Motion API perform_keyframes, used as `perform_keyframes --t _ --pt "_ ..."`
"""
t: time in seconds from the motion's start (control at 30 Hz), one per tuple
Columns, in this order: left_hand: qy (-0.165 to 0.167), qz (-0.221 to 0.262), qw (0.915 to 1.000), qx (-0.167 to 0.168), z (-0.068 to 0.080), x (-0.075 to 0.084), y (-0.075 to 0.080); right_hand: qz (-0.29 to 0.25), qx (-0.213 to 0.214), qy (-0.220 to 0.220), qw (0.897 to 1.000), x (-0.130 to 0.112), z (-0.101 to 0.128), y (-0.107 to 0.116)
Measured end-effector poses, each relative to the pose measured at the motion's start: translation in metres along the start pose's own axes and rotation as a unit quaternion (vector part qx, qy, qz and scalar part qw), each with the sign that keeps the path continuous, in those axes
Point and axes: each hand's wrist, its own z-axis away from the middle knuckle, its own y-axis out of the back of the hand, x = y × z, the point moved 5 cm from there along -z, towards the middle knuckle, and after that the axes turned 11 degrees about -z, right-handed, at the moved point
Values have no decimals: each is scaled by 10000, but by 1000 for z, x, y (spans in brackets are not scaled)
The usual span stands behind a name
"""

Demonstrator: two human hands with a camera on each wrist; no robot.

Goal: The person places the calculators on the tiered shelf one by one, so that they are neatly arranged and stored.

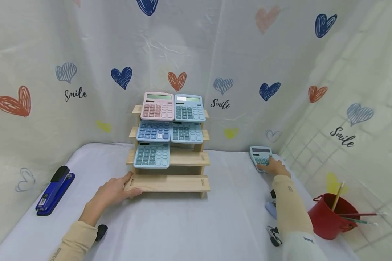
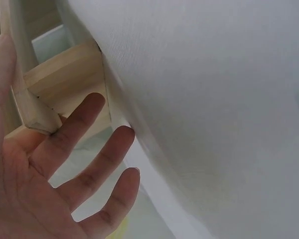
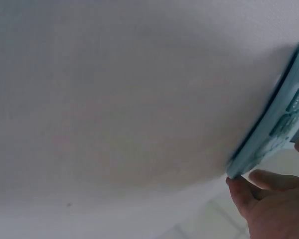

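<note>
A wooden tiered rack (image 1: pixel 174 183) stands mid-table with several calculators on its upper steps: a pink one (image 1: pixel 157 106) and light blue ones (image 1: pixel 189 108). My left hand (image 1: pixel 117 189) rests against the rack's bottom-left corner; in the left wrist view its fingers (image 2: pixel 82 149) are spread straight beside the wood (image 2: pixel 37 112). My right hand (image 1: pixel 276 167) reaches to the far right and pinches the near edge of a light blue calculator (image 1: pixel 260 153). In the right wrist view that calculator (image 3: pixel 271 137) sits on the white cloth with my thumb (image 3: pixel 239 191) at its corner.
A blue stapler (image 1: pixel 54 190) lies at the left. A red bucket (image 1: pixel 330 217) with brushes stands at the right front. Small clips (image 1: pixel 273 235) and a bluish item (image 1: pixel 270 209) lie by my right forearm, and a black object (image 1: pixel 101 232) by my left sleeve. Heart-printed curtains enclose the table.
</note>
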Motion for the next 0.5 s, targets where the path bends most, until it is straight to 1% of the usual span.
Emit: perform_keyframes --t 0.17,0.27,0.4,0.5 --pt "-5 34 10000 -34 1 0 1 15 115 111 9999 -3 -2 -7" --pt "-8 39 10000 -44 2 1 1 -22 146 39 9999 -7 -1 -9" --pt "-17 62 10000 -23 2 1 2 -41 120 -122 9998 -15 8 -9" --pt "-6 60 10000 -23 3 -1 1 41 104 -115 9999 -23 15 -7"
